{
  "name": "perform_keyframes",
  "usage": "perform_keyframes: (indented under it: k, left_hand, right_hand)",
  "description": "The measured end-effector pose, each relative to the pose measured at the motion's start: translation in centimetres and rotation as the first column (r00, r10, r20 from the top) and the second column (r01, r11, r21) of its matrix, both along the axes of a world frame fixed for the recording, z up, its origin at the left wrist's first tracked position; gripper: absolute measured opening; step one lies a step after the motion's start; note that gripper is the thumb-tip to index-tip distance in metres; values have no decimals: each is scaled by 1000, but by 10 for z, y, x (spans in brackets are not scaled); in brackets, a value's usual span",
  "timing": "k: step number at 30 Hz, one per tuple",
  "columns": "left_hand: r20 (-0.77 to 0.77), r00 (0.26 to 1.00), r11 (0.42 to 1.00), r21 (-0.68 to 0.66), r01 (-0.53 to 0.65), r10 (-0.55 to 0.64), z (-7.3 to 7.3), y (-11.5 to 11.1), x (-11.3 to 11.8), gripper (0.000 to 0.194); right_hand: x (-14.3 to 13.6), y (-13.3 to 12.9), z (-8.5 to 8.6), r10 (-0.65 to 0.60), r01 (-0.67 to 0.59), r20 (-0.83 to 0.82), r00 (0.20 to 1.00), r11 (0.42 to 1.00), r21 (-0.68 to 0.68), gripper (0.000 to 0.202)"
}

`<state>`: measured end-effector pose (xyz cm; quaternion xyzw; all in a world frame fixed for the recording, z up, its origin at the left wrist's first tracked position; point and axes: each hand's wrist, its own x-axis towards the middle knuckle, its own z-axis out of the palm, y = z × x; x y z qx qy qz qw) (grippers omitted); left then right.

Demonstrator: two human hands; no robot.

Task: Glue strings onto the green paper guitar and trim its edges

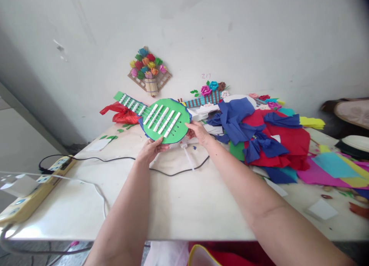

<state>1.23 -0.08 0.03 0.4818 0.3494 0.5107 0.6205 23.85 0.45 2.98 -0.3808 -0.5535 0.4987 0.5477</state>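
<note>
In the head view, your left hand [152,148] and right hand [196,132] grasp the green lute-shaped craft [164,122] by its rounded edge, above the rear of the white table [198,212]. Its neck angles toward the red bag [123,115]; coloured paper [284,143] crowds your right. Tabletop stretches between your forearms to the front edge.

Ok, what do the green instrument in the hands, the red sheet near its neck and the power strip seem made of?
Green instrument: likely craft foam or card, matte and evenly coloured; its white bars could be folded paper, dull and opaque. Red sheet: probably thin plastic film, glossy and crumpled. Power strip: likely hard plastic, a smooth yellowish housing.
</note>
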Motion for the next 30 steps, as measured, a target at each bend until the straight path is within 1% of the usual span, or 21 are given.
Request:
perform_keyframes:
  k: [5,8,13,17,23,25,27,29,30]
  left_hand:
    - [-39,998,999,-13,43,-44,0,-1,-3,12]
    - [-70,996,999,-13,47,-48,3,-2,-3,18]
    - [-137,990,999,-51,8,-15,7,-3,0,26]
    - [-86,995,996,-70,-60,54,6,-1,0,23]
    - [-55,988,989,-7,-148,147,4,1,-6,19]
    - [-36,983,984,4,-180,180,4,2,-9,14]
    - [-29,979,979,-17,-204,203,4,2,-12,8]
    - [-42,972,970,-53,-235,233,3,3,-15,5]
    - [-56,966,965,-69,-254,251,3,3,-17,5]
  right_hand:
    - [0,4,-6,15,-16,50,999,999,29,19]
    - [-3,4,-8,10,-10,14,1000,1000,29,18]
    - [-10,0,-9,-16,16,-36,999,1000,12,21]
    - [-17,0,-11,-40,39,-51,998,999,-18,22]
    - [-27,0,-15,-20,23,25,999,992,-126,25]
    - [-29,-3,-13,14,-6,50,999,986,-169,28]
    - [-28,-5,-10,37,-17,86,996,975,-222,33]
    - [-25,-6,-6,6,30,127,992,960,-280,40]
    - [-24,-6,-5,-39,82,146,989,950,-300,42]
